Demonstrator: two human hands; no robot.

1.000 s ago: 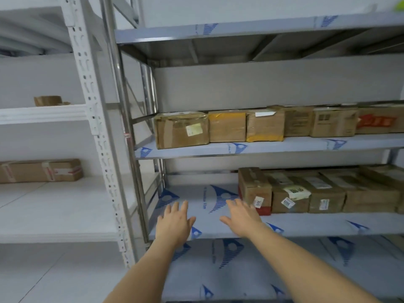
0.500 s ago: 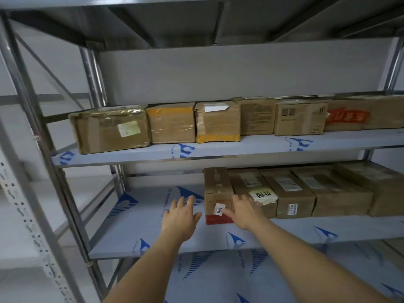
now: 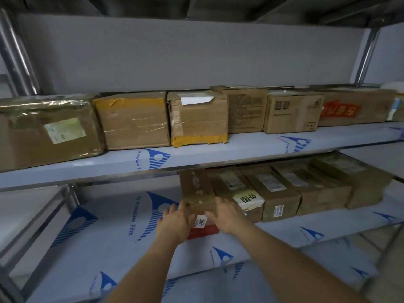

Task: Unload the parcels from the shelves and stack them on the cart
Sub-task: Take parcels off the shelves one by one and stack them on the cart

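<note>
A narrow brown parcel (image 3: 196, 191) with a red base and a small white label stands at the left end of a row on the lower shelf (image 3: 122, 237). My left hand (image 3: 175, 221) lies against its left front corner, fingers straight along the side. My right hand (image 3: 228, 215) is at the right front corner, fingers reaching between this parcel and the neighbouring parcel (image 3: 236, 186), thumb across the front face. Several more brown parcels (image 3: 282, 191) continue the row to the right. No cart is in view.
The upper shelf (image 3: 240, 147) carries a row of several taped cardboard parcels (image 3: 133, 121) just above my hands. Steel uprights (image 3: 15, 53) stand at the left. Another film-covered shelf (image 3: 218, 287) lies below my arms.
The view has moved closer to the shelving. Both hands have reached forward from in front of the narrow parcel and now touch its two front corners.
</note>
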